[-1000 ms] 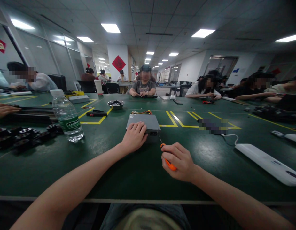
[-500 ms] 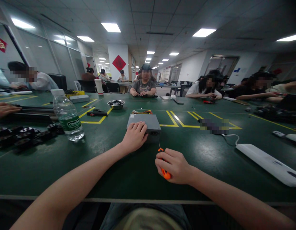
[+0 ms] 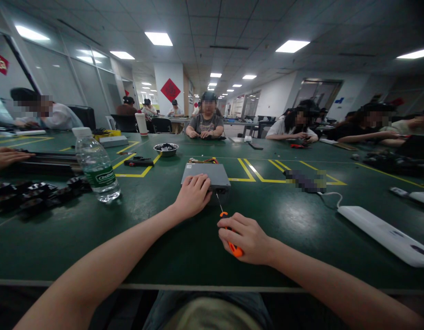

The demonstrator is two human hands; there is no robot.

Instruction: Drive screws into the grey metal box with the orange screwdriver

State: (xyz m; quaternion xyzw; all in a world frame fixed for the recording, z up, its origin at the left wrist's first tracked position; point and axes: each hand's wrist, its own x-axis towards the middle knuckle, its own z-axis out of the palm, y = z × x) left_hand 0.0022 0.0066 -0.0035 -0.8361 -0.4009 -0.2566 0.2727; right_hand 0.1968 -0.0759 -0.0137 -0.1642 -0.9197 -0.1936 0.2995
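A grey metal computer power supply [image 3: 217,170] lies flat on the green table, its power socket facing me and several coloured wires coming out at the back. My left hand [image 3: 193,195] grips its near left part, with the fingers laid over the top. In my right hand [image 3: 246,238], the fingers are wrapped round an orange and black screwdriver [image 3: 236,250]. Its thin shaft points up and away, with the tip at the front face just below the socket. Whether the tip touches a screw I cannot tell.
Left of me stands a water bottle [image 3: 98,167] near black parts [image 3: 36,197]. Farther back are a metal bowl [image 3: 166,149] and a black tool [image 3: 139,162]. A white power strip [image 3: 383,233] lies to the right. Another person's hand [image 3: 9,158] shows at far left.
My right hand has swung the screwdriver tip leftwards along the front of the power supply, from its right corner to below the socket. My left hand stays put.
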